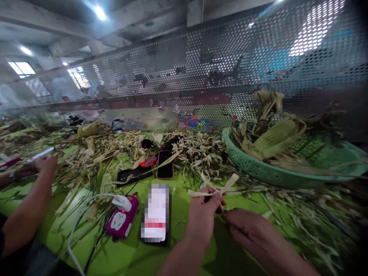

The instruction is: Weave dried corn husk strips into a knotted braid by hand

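Observation:
Pale corn husk strips (230, 184) cross one another above the green tabletop, in front of me. My left hand (205, 205) is closed on them, its thumb pressing where the strips meet, and loose ends stick out to both sides. Just to the right and lower, my right hand (248, 224) is closed with its fingertips at a thin twisted end of the same strips. The back of that hand hides most of its fingers. Left of my hands lies a phone (155, 212) with a lit, blurred screen.
A purple power strip (122, 216) holds a white plug and cable. Behind are a dark phone (165, 165), a red-handled tool (148, 161) and heaped husk scraps (198, 151). A green basket (258, 168) of husks stands right. Another person's arm (34, 199) reaches in left. Perforated metal panel (172, 76) behind.

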Action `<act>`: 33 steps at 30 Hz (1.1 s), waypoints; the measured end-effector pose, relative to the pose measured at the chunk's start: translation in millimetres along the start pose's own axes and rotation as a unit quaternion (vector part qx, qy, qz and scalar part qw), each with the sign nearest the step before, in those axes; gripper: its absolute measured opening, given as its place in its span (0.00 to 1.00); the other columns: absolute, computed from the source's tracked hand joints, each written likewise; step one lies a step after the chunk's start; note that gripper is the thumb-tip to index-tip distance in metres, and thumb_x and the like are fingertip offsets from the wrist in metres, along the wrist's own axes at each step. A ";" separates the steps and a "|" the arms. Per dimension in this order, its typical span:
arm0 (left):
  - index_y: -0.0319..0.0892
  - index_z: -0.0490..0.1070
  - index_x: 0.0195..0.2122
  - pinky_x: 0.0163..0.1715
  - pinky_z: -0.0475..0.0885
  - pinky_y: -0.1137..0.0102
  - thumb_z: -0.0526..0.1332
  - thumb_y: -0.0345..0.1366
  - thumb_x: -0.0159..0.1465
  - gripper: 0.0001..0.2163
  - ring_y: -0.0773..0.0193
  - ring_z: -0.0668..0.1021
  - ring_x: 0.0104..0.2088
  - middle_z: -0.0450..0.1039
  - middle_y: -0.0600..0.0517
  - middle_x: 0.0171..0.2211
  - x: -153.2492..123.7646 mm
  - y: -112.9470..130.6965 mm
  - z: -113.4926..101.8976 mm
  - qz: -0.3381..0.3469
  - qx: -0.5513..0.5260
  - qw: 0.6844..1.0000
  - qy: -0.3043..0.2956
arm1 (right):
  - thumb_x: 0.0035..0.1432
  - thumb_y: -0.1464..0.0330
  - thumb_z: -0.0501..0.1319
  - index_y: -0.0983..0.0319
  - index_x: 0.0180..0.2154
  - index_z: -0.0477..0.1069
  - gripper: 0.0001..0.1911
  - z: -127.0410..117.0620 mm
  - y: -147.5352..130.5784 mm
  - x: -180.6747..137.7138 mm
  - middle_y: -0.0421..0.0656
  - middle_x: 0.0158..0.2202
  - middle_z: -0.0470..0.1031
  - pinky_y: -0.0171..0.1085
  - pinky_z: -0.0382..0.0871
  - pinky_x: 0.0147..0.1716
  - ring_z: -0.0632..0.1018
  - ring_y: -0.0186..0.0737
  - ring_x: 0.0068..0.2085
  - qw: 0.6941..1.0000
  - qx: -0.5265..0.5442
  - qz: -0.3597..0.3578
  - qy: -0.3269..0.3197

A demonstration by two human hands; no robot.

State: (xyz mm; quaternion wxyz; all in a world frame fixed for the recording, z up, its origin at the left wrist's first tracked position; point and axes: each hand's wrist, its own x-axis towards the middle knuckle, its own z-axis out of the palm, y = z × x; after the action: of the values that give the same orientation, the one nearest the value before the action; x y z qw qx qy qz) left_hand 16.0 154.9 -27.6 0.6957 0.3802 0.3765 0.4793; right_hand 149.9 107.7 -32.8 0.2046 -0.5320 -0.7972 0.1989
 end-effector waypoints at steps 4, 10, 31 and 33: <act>0.39 0.75 0.29 0.31 0.62 0.71 0.66 0.45 0.53 0.13 0.67 0.67 0.26 0.69 0.52 0.25 1.0 5.9 -2.5 -0.008 0.006 1.000 -0.027 | 0.65 0.64 0.48 0.60 0.24 0.57 0.17 -5.5 1.7 0.2 0.38 0.24 0.63 0.34 0.58 0.27 0.68 0.37 0.27 0.995 0.086 0.041 -0.007; 0.39 0.74 0.34 0.32 0.62 0.72 0.65 0.45 0.55 0.14 0.68 0.67 0.28 0.70 0.53 0.27 -1.9 4.5 -2.4 -0.017 0.007 0.996 -0.093 | 0.60 0.52 0.55 0.60 0.29 0.68 0.19 -18.1 10.2 3.7 0.41 0.29 0.71 0.35 0.64 0.31 0.70 0.40 0.32 0.941 0.294 0.135 0.099; 0.41 0.74 0.35 0.34 0.60 0.72 0.59 0.45 0.61 0.12 0.65 0.66 0.31 0.67 0.53 0.28 -15.8 1.1 5.7 0.003 0.151 0.971 -0.184 | 0.50 0.56 0.61 0.61 0.14 0.60 0.22 -18.0 12.1 2.1 0.35 0.16 0.56 0.33 0.54 0.21 0.59 0.32 0.20 0.878 0.371 0.194 0.231; 0.41 0.74 0.35 0.36 0.62 0.71 0.59 0.45 0.61 0.12 0.64 0.67 0.32 0.68 0.53 0.29 -16.1 0.0 5.7 -0.008 0.153 0.971 -0.185 | 0.50 0.56 0.62 0.62 0.16 0.63 0.20 -19.1 13.4 2.4 0.36 0.17 0.60 0.33 0.57 0.23 0.62 0.33 0.22 0.874 0.391 0.185 0.222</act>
State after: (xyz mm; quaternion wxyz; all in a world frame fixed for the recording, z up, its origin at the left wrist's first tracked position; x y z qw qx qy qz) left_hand 16.9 138.6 -22.6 0.6907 0.5610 0.3135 0.3316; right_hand 169.5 116.5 -23.7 0.5267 -0.5765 -0.4756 0.4051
